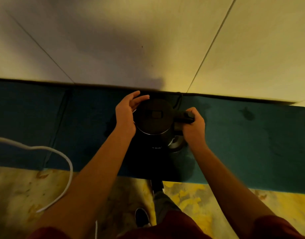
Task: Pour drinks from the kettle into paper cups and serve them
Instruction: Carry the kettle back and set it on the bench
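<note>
The black kettle sits on the blue desk, lid shut, so its inside is hidden. The right hand grips its handle; the left hand, fingers nearly straight, rests against its side.

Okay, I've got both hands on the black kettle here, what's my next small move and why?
Probably lift the kettle straight up by its handle. Your right hand already grips the handle, your left hand steadies the side, and no paper cup is in view, so it likely needs carrying to one.
</note>
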